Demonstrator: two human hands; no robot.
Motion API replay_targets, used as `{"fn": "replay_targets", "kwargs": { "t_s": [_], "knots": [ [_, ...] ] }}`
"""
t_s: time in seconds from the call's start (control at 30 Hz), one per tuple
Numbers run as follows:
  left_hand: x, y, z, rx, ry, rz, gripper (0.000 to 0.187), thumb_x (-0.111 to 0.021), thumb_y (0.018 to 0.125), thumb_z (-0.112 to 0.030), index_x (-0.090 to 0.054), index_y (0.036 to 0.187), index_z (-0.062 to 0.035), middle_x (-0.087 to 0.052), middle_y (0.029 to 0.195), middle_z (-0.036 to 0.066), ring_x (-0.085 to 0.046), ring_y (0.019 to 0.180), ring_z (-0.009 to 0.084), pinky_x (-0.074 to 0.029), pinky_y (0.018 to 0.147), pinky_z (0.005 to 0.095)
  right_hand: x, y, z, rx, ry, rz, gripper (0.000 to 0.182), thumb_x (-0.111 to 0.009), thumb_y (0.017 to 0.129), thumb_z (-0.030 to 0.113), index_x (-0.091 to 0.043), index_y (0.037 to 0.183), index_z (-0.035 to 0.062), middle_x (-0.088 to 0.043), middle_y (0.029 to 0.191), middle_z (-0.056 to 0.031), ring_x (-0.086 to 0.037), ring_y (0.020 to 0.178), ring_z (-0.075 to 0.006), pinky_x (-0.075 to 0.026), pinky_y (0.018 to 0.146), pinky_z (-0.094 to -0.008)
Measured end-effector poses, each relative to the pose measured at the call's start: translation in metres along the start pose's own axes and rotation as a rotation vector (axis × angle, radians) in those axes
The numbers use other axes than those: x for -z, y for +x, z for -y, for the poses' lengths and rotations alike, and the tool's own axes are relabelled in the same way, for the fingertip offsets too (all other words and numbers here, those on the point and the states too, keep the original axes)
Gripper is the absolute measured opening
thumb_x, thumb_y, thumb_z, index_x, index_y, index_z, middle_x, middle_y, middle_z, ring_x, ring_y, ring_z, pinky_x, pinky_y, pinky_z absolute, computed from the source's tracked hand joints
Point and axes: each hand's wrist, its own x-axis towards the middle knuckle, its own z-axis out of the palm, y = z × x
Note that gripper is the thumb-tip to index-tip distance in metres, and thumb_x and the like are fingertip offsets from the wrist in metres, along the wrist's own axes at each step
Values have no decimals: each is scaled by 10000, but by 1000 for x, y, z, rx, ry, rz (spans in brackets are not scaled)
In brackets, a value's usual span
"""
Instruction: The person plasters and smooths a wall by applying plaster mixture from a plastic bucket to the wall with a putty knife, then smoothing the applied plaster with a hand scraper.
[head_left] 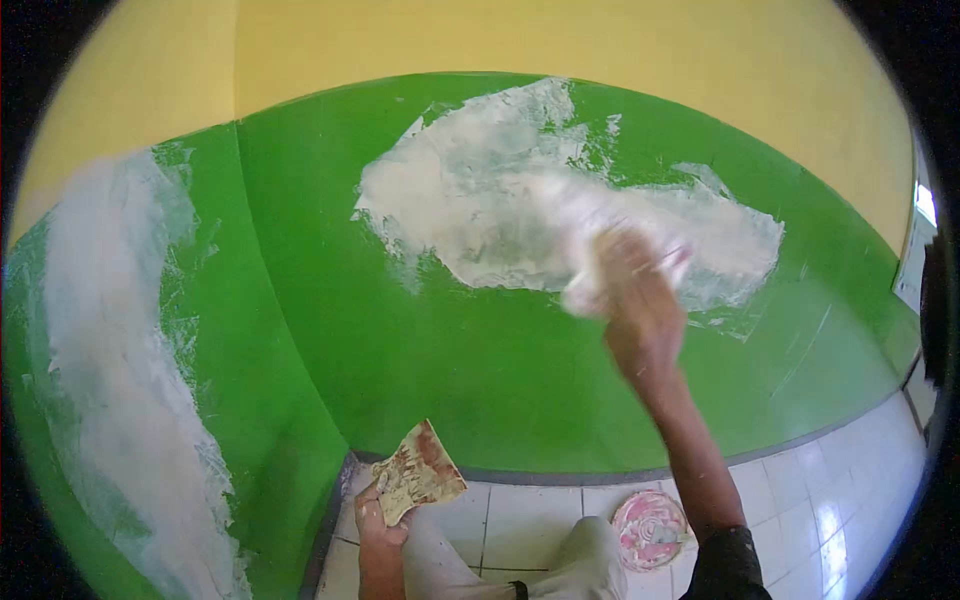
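Note:
My left hand [382,518], low in the view, grips a flared flat scraper [422,474] crusted with dried cream and brown putty. In front of the wall, my right hand [640,285] is closed on a white, putty-smeared scraper [585,292], its exact shape blurred by motion. That hand is over the lower part of a broad white putty patch [450,185] on the green wall [420,350]. The patch has rough, ragged edges and thin spots where green shows through.
A second long putty patch [120,350] runs down the green wall at left, past the corner. Yellow wall [500,35] lies above. A round container lid [648,530] with pink and white putty rests on the tiled floor [785,490], beside my knee [595,550].

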Motion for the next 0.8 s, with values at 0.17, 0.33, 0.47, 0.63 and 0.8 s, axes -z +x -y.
{"fn": "replay_targets", "kwargs": {
  "t_s": [0.17,0.33,0.47,0.63,0.8],
  "knots": [
    [-20,-6,7,8,39,-71,370,-534,857,-225,-549,1141,12,-643,1058,157,-660,901,294,-573,736,427,-55,-14,-26,136,-134,-32,541,-609,819,90,-435,1325,10,-386,1413,-185,-316,1348,-303,-198,1122,-503],
    [-18,3,28,86,-9,50,366,-552,845,-249,-559,1121,-9,-645,1060,144,-658,905,286,-570,737,430,-118,-78,43,33,-56,294,594,-569,800,68,-390,1366,46,-311,1461,-169,-189,1400,-294,-62,1143,-527],
    [5,12,30,132,33,-24,377,-535,855,-243,-547,1147,-5,-639,1079,146,-652,920,305,-565,741,450,-94,-128,58,-69,256,367,615,-615,714,-35,-481,1308,48,-384,1422,-168,-249,1383,-287,-121,1145,-507],
    [8,12,27,144,-26,109,379,-547,853,-251,-549,1148,-13,-641,1072,145,-653,913,306,-559,750,457,-13,-165,7,-602,256,170,483,-517,773,-41,-548,1248,42,-562,1257,-160,-520,1185,-306,-349,1059,-397],
    [8,9,26,82,44,19,366,-548,856,-242,-552,1143,-15,-639,1076,144,-650,923,306,-551,779,458,13,-140,-98,-1167,273,-279,117,-531,820,18,-632,861,-23,-575,701,-65,-507,592,-171,-391,525,-347]
  ]
}}
